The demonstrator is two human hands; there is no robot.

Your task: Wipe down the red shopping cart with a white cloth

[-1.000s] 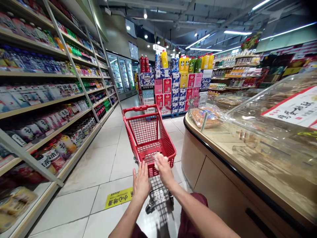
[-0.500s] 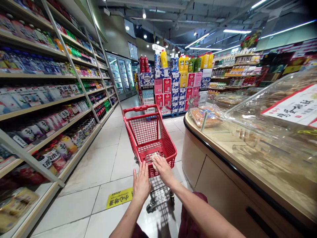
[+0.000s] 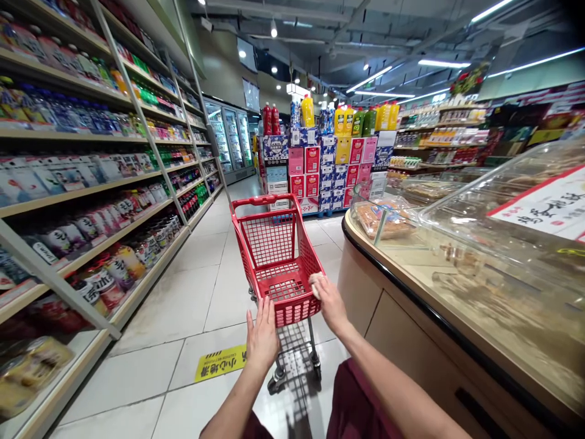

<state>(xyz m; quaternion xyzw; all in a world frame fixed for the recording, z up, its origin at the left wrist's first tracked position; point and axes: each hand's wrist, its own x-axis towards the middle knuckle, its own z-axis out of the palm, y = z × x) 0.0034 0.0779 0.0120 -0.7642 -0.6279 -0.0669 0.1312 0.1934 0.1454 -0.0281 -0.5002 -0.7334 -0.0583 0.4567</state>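
A red plastic shopping cart (image 3: 292, 314) stands in front of me on the tiled floor, its basket holding nothing that I can see. My left hand (image 3: 262, 338) rests against the cart's near left corner, fingers stretched out and flat. Bunched in my right hand (image 3: 333, 305) is a pale cloth (image 3: 316, 284), pressed on the rim at the near right corner. The fingers are closed around the cloth, and part of it is hidden by them.
Drink shelves (image 3: 91, 244) run along the left. A curved display counter (image 3: 379, 268) with packaged bread (image 3: 384, 218) stands close on the right. Stacked boxes and bottles (image 3: 320, 164) are behind the cart. A yellow floor sign (image 3: 222, 363) lies left of the wheels.
My right hand has slid the cloth rightward along the cart's near rim, from the middle to the right corner. My left hand stays at the left corner.
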